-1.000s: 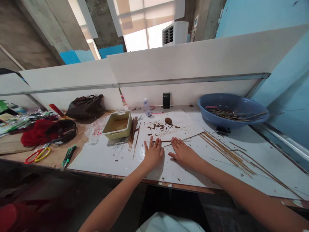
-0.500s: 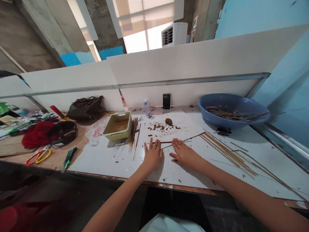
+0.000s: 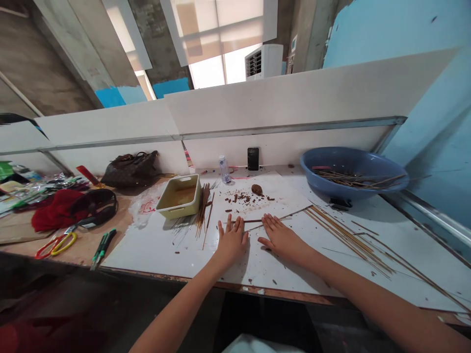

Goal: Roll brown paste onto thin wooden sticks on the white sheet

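Head view shows the left hand (image 3: pixel 231 241) and the right hand (image 3: pixel 280 239) laid flat, palm down, on a white board (image 3: pixel 154 255). Both are fully open with the fingers spread, and neither is closed around anything. A thin brown stick (image 3: pixel 245 221) is laid across the board at the left hand's fingertips, though whether it is actually being touched cannot be told. Compared with a second ago, the hands have been shifted only slightly and the stick is seen in much the same place, so nothing has been lifted; the whole scene merely sits a little lower in the frame. Brown crumbs (image 3: pixel 241 197) and a lump of brown paste (image 3: pixel 256 189) are scattered beyond the hands. A cream plastic tray (image 3: pixel 179 196) and a bundle of sticks (image 3: pixel 203 214) are placed to the left, while loose long sticks (image 3: pixel 349 247) are spread to the right, below a blue basin (image 3: pixel 353 162) holding more sticks. Yellow-and-red scissors (image 3: pixel 62 244) and green craft knives (image 3: pixel 103 246) are left further off.
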{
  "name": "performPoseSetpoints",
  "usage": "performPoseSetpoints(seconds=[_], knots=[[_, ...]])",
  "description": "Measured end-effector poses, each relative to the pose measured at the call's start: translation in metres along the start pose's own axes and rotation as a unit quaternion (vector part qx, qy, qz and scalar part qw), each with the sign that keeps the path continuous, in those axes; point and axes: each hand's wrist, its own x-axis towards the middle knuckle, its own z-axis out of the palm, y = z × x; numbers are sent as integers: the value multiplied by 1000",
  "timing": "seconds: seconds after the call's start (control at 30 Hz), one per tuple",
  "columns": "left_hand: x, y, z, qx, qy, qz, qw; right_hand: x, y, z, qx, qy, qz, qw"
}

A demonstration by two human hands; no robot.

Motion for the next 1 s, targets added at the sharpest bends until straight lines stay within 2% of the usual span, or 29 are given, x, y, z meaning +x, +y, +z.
performPoseSetpoints(seconds=[0.23,0.3,0.43,0.5,0.57,0.77,0.83,1.0], knots=[[39,4,-14,-17,-36,-31,999,41,12,-19,-5,-45,30,999],[34,4,-12,-13,-27,-29,999,36,12,-16,-3,-38,23,999],[4,-4,3,1,6,1,1000,5,7,-3,2,-14,0,1000],[-4,-7,7,-4,3,12,1000,-5,5,0,4,-15,-6,1000],[-1,-7,3,-7,-11,10,1000,-3,7,-1,7,-20,-3,1000],[28,1,-16,-13,-28,-24,999,32,14,-13,10,-37,33,999],[23,0,-12,-6,-20,-22,1000,29,12,-13,10,-35,35,999],[-8,-10,7,12,14,21,1000,0,3,-4,12,-25,15,1000]])
